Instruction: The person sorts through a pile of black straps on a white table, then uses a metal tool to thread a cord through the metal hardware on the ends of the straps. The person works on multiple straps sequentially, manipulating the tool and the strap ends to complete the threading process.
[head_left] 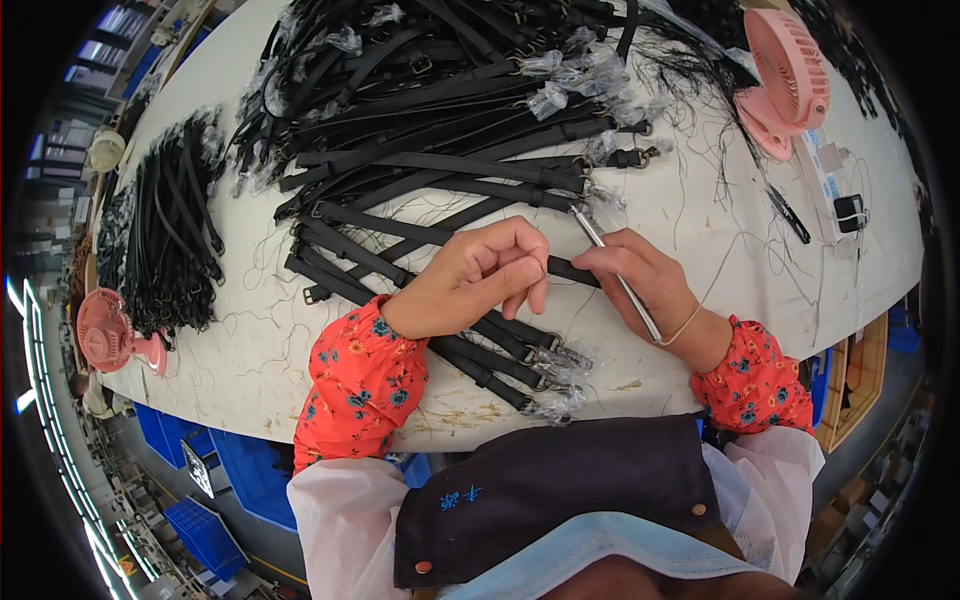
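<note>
Black strap (572,270) is pinched between the left hand (470,275) and right hand (645,280) above the bench (700,215); a thin metal tool (612,270) is gripped by the right fingers (605,258).

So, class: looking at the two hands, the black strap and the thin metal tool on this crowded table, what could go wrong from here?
1. The thin metal tool in the right hand points toward the left hand pinching the black strap; a slip might nick the fingers.
2. Loose threads lie across the table and could snag the tool.
3. The finished straps lie near the table's front edge and might be nudged off.
</note>
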